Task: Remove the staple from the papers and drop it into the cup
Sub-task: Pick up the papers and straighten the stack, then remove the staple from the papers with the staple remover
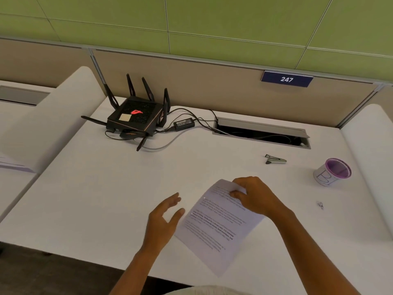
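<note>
Head view: white desk [106, 188], person's two bare forearms reaching in from the bottom edge.
Papers: printed sheets [214, 226] lie near the front middle of the desk, turned diagonally; long axis runs from near-right corner up to far-left... actually top short edge points away and slightly right, bottom corner points toward the person. Text lines slant down to the right.
Right hand: right hand [253, 195] pinches the far top edge of the papers, thumb on top, fingers curled under; that edge looks lifted a bit off the desk.
Left hand: left hand [164, 216] open, fingers spread and loosely curved, palm facing right, just beside the papers' left edge; touching or not, cannot tell.
Staple: not resolvable on the papers, too blurred.
Staple remover: small grey metal tool [275, 159] lies flat on the desk, far right of the papers, long axis roughly left-right, jaw end pointing left. Well apart from both hands.
Cup: white cup with purple rim [331, 172] upright at the right side, right of the tool, mouth open upward.
Small speck: tiny dark bit [320, 205] on the desk below the cup, cannot tell what.
Background: black router with antennas [136, 118] at far left, cable hatch [261, 133] behind, blue plate reading 247 [286, 79] on the partition.
</note>
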The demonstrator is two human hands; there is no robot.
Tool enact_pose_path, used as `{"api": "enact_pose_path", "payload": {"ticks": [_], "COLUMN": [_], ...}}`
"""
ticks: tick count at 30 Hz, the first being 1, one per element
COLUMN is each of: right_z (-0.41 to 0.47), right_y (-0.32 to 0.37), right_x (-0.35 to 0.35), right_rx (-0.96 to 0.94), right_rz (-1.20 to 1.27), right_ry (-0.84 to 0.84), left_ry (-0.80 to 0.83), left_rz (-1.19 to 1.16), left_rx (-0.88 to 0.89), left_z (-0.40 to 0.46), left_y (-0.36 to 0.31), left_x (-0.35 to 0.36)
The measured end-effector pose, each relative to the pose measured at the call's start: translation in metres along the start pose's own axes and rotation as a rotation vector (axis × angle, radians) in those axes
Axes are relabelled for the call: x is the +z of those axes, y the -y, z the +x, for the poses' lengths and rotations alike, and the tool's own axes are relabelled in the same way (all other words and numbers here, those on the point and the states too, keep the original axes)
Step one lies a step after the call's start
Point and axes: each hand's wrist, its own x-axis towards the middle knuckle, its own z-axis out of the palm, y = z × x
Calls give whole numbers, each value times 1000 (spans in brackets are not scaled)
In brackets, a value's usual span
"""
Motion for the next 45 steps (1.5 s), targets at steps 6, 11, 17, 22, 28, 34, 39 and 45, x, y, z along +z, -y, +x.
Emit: {"api": "enact_pose_path", "payload": {"ticks": [6, 11, 17, 22, 28, 34, 39, 45], "right_z": [8, 12, 17, 25, 40, 58, 79, 113], "right_y": [14, 17, 12, 4, -14, -58, -138, -202], "right_x": [10, 11, 12, 12, 15, 3, -20, -46], "right_rx": [-44, -76, -59, -29, -10, 217, 434, 467], "right_rz": [-165, -249, -263, -252, -128, 167, 27, -161], "right_ry": [64, 90, 117, 132, 145, -67, -360, -336], "left_ry": [236, 171, 101, 99, 85, 34, 6, -1], "left_rz": [-54, -152, -231, -274, -280, -200, -166, -143], "left_rx": [19, -7, -120, -179, -193, -169, -206, -229], "left_z": [16, 22, 29, 37, 54, 78, 101, 123], "left_y": [-37, -50, -49, -49, -42, -28, -6, 5], "left_x": [42, 57, 65, 75, 84, 90, 93, 98]}}
